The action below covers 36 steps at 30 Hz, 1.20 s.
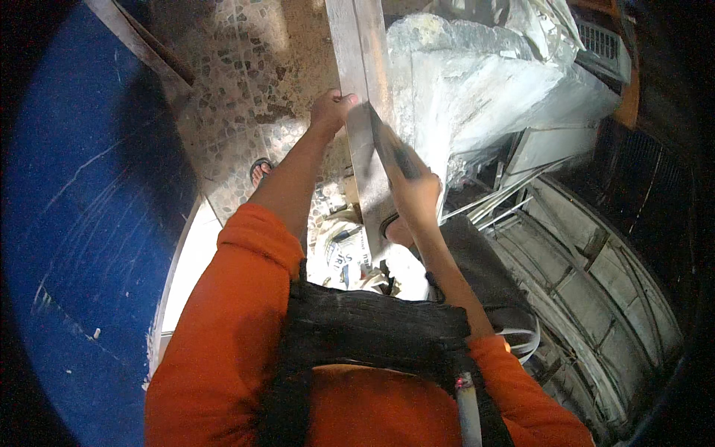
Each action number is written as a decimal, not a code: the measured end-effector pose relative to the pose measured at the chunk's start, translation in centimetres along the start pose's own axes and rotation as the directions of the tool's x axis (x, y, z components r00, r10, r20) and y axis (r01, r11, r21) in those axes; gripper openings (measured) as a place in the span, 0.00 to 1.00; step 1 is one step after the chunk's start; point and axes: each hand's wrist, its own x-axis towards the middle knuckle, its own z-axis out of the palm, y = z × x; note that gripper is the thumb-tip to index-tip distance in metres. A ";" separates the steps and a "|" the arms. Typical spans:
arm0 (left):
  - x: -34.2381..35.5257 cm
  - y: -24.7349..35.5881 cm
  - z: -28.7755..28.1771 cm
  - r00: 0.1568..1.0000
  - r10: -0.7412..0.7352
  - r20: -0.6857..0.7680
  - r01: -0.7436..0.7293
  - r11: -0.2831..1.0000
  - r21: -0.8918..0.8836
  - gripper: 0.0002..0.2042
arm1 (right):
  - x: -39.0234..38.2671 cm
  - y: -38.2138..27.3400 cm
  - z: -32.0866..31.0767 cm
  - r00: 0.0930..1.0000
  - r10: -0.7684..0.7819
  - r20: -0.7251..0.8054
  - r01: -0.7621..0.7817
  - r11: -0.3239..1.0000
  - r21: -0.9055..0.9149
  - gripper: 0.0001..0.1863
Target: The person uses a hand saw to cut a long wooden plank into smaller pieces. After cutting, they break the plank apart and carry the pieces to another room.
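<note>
A long grey-brown beam (362, 160) with two flat faces runs from the top of the view down toward my body. My left hand (331, 113) is closed on its left edge, the thumb lying over the upper face. In my right hand (418, 195) is a dark tapered tool (396, 153), gripped at its near end. The tool slants up and left, its narrow tip touching or just over the beam beside my left hand. Blur hides what kind of tool it is.
A blue panel (82, 186) fills the left side. Beyond the beam rises a bulky whitish sheet-covered mass (491, 82). At right lies a slatted metal frame (581, 261). A printed white sack (339, 249) lies on the mosaic-tiled floor (246, 82), near my sandalled feet.
</note>
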 end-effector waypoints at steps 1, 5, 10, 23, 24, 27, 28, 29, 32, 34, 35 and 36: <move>-0.3 0.2 0.8 1.000 0.028 -0.012 -0.027 0.996 0.086 0.18 | 3.1 -0.3 0.2 0.994 0.063 0.087 -0.061 0.998 -0.022 0.25; -0.3 -1.0 -1.2 0.998 -0.052 0.045 0.058 0.989 -0.135 0.17 | -6.2 5.6 -4.2 0.967 0.213 0.138 -0.215 0.977 -0.001 0.24; -1.4 1.5 0.8 1.000 -0.021 0.020 0.024 0.982 -0.187 0.18 | -18.7 5.2 -10.4 0.985 0.173 0.001 -0.164 0.936 0.312 0.22; -1.3 0.9 0.6 0.995 -0.077 0.069 0.095 0.943 -0.319 0.15 | -22.2 7.4 -12.3 0.989 0.145 0.016 -0.144 0.956 0.256 0.27; -1.0 1.1 0.1 0.996 -0.064 0.063 0.081 0.946 -0.315 0.15 | -21.6 8.7 -11.7 0.992 0.118 0.035 -0.123 0.953 0.277 0.26; -1.4 0.2 0.3 0.994 -0.067 0.083 0.087 0.962 -0.260 0.15 | -9.5 9.4 -5.6 0.994 0.054 0.096 -0.063 0.993 0.097 0.24; -1.5 0.2 0.4 0.993 -0.076 0.088 0.095 0.965 -0.245 0.15 | -6.8 8.2 -4.2 0.996 0.067 0.052 -0.072 0.991 0.109 0.23; -1.0 0.7 0.4 0.994 -0.069 0.088 0.087 0.973 -0.215 0.15 | -4.2 7.5 -2.7 0.997 0.080 0.003 -0.079 0.987 0.142 0.21; 0.3 -0.9 -1.4 0.978 0.013 0.206 0.031 0.978 -0.205 0.16 | -4.4 6.4 -2.1 0.997 0.051 0.054 -0.060 0.983 0.172 0.22; -0.1 0.5 -0.5 0.990 -0.011 0.143 0.053 0.955 -0.291 0.15 | -9.9 5.4 -5.5 0.984 0.152 0.093 -0.161 0.982 0.098 0.24; -0.8 0.9 -0.4 0.994 -0.030 0.109 0.065 0.942 -0.329 0.15 | -13.3 4.9 -7.6 0.982 0.164 0.098 -0.173 0.980 0.094 0.25; -1.0 0.5 -0.2 0.995 -0.058 0.080 0.084 0.924 -0.374 0.15 | -17.1 4.8 -9.8 0.988 0.134 0.080 -0.143 0.980 0.136 0.27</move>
